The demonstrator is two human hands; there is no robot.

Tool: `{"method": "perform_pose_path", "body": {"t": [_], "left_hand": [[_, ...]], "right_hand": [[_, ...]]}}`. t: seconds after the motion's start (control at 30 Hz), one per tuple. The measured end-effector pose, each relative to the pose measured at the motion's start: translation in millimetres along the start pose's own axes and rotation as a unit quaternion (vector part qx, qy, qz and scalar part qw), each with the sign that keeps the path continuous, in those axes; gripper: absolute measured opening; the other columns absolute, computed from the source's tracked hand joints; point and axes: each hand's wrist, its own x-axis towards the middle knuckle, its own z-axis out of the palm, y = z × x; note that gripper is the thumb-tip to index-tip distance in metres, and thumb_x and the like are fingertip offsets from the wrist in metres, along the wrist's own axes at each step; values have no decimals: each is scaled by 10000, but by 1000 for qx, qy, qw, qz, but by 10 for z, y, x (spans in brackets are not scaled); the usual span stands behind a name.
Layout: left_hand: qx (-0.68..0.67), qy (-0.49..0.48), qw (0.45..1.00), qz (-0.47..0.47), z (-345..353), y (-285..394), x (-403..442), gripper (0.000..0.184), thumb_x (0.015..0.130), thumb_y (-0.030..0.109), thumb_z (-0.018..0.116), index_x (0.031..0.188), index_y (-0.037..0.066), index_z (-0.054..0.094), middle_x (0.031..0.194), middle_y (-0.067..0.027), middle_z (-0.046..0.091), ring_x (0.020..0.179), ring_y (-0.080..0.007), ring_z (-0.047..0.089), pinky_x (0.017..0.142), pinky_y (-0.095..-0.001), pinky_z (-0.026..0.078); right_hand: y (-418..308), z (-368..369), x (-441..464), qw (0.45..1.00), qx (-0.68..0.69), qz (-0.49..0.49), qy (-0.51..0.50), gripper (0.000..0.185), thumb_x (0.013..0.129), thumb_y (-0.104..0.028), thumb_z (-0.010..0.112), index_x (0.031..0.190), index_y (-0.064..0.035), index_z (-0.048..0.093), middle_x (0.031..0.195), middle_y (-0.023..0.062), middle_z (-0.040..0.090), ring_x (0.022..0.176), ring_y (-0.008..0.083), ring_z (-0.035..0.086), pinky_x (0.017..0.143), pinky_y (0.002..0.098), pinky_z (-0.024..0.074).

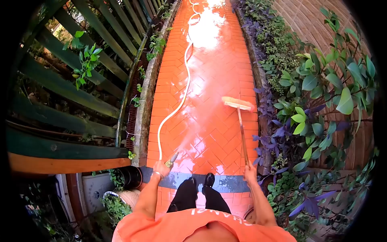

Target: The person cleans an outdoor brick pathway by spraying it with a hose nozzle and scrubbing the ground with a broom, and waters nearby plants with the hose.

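My left hand [161,168] is closed round a spray nozzle [172,158] on the end of a pale hose [188,76]. A faint spray leaves its tip toward the wet orange brick path [209,133]. In my right hand [250,173] is the wooden handle of a long broom [243,137]. The broom's wide head [237,103] rests on the path ahead, near the right border. The hose runs from my left hand up the left half of the path and coils at the far end.
A dark green slatted fence [76,92] and stone curb [144,101] line the left side. Purple and green plants [278,129] edge the right. Pots [131,177] stand at lower left. A blue-grey strip [229,183] crosses by my shoes.
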Motion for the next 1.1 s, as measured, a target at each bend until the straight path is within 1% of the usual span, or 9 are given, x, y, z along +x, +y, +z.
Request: {"method": "perform_pose_path", "body": {"t": [0.3,0.43,0.57,0.67,0.7,0.83,0.9,0.97,1.1], "left_hand": [[-63,17,997,-29,-688,262,321,339,737,387,633,861,78,693,808,-259,623,813,-429,601,732,-492,471],[-128,42,990,-28,-874,460,783,262,733,319,646,799,69,690,709,-246,606,723,-425,606,650,-485,469],[-133,41,990,-29,-1110,628,1364,228,730,287,651,764,62,675,658,-226,596,662,-415,599,594,-472,465],[-124,25,992,9,-1466,820,1841,245,725,290,657,756,48,667,662,-229,597,661,-410,599,589,-472,461],[-115,40,991,49,-1501,820,2030,259,720,291,661,722,32,658,645,-233,589,635,-409,594,574,-466,459],[-114,3,989,94,-1822,1102,2608,276,720,300,654,687,25,653,605,-237,567,579,-402,589,545,-458,457],[-143,-6,983,116,-2050,1305,2736,276,720,293,655,710,18,656,607,-245,565,576,-387,599,541,-448,455],[-145,-8,982,122,-2077,1410,2877,269,719,284,657,714,15,657,603,-245,565,573,-383,601,539,-444,454],[-170,-32,978,115,-2005,1323,3031,204,722,228,677,766,29,673,594,-216,577,547,-342,602,529,-412,452]], "right_hand": [[183,-644,-1364,992,-113,-52,14,364,903,-105,483,1264,-96,527,572,13,502,473,88,494,440,269,411],[330,-453,-852,992,-121,-44,3,291,863,-118,529,1142,-70,595,632,100,571,522,134,549,518,313,458],[-900,46,325,978,-187,-85,44,232,883,-153,520,1064,-33,601,591,142,526,491,156,497,485,346,426],[-1936,467,1850,994,-53,-72,55,315,946,-257,470,684,-83,480,500,-41,401,441,61,418,350,278,304],[-2278,544,2330,976,-132,-164,64,316,948,-262,462,681,-92,464,482,-30,391,396,81,415,334,285,308],[-3566,657,3358,999,5,-19,45,254,962,-243,416,933,-78,607,467,-29,377,339,92,348,308,265,286],[-3197,480,3238,994,-71,-78,32,255,973,-199,413,1124,-98,592,523,-55,414,377,65,369,323,249,280],[-2464,324,2723,989,-24,-111,95,298,963,-374,456,767,-177,564,452,-60,365,333,65,326,290,240,223],[-1843,254,976,997,-41,15,66,281,958,-201,479,1223,-186,572,522,-52,388,387,65,355,341,230,292]]}}
